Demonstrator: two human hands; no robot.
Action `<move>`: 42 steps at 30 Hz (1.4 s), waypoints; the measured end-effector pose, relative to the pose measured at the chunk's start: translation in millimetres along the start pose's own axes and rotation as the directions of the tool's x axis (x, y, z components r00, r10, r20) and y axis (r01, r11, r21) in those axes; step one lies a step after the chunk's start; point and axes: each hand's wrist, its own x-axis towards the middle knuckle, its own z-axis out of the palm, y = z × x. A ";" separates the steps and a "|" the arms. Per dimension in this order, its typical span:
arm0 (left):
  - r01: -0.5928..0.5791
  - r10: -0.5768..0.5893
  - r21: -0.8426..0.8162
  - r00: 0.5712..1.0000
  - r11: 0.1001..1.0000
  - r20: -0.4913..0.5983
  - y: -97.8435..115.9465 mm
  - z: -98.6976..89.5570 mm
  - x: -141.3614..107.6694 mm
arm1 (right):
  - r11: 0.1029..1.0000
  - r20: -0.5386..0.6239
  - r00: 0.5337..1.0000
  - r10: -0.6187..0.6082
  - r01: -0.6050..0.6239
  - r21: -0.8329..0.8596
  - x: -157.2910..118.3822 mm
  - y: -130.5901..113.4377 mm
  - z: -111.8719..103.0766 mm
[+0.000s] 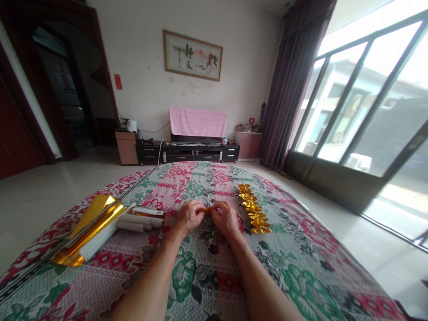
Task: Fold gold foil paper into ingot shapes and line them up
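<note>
Over the middle of the table, my left hand (pixel 189 217) and my right hand (pixel 226 218) pinch a small piece of gold foil paper (pixel 207 210) between them. Both sets of fingers are closed on its two ends, and much of the piece is hidden. To the right of my right hand lies a row of several folded gold paper ingots (pixel 253 207). On the left rest a stack of gold foil sheets (pixel 100 227) and some white paper rolls (pixel 137 221), apart from my left hand.
A flowered cloth (pixel 187 263) covers the round table. Beyond it stand a low black cabinet (pixel 194 154) and a screen under a pink cloth (pixel 199 121). Purple curtains (pixel 287 80) hang beside large glass doors (pixel 361 98) on the right.
</note>
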 end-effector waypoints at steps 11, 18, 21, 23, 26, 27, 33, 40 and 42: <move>0.070 -0.073 0.060 0.997 0.996 0.039 -2.8 4.8 0.3 | 0.996 0.085 0.996 0.033 -0.025 -0.087 -0.7 0.3 1.3; 0.064 -0.064 0.084 0.998 0.994 0.002 -6.0 7.5 -2.7 | 0.991 0.125 0.992 -0.020 0.036 -0.129 -3.2 2.8 3.1; 0.045 -0.048 0.102 0.999 0.994 0.026 -1.2 3.9 -3.6 | 0.989 0.156 0.987 -0.037 0.059 -0.139 -4.0 3.2 1.7; 0.042 -0.049 0.113 0.997 0.993 0.057 0.8 1.9 -3.6 | 0.986 0.163 0.985 -0.056 0.081 -0.148 -4.5 3.7 0.5; 0.041 -0.052 0.128 0.995 0.991 0.084 1.7 0.4 -3.5 | 0.981 0.174 0.980 -0.098 0.124 -0.150 -5.1 3.9 -1.3; 0.038 -0.049 0.132 0.995 0.991 0.085 2.0 0.2 -3.5 | 0.980 0.178 0.978 -0.107 0.134 -0.148 -5.3 3.6 -2.0; 0.032 -0.041 0.123 0.997 0.992 0.072 5.4 -2.1 -4.8 | 0.986 0.193 0.974 -0.116 0.137 -0.099 -6.5 -1.1 -5.3; -0.011 0.001 0.112 0.997 0.994 0.083 4.7 -1.7 -5.2 | 0.984 0.194 0.976 -0.094 0.120 -0.130 -7.3 0.0 -4.1; -0.020 0.011 0.108 0.997 0.994 0.083 6.3 -2.4 -6.0 | 0.983 0.198 0.976 -0.089 0.118 -0.141 -8.2 0.0 -3.7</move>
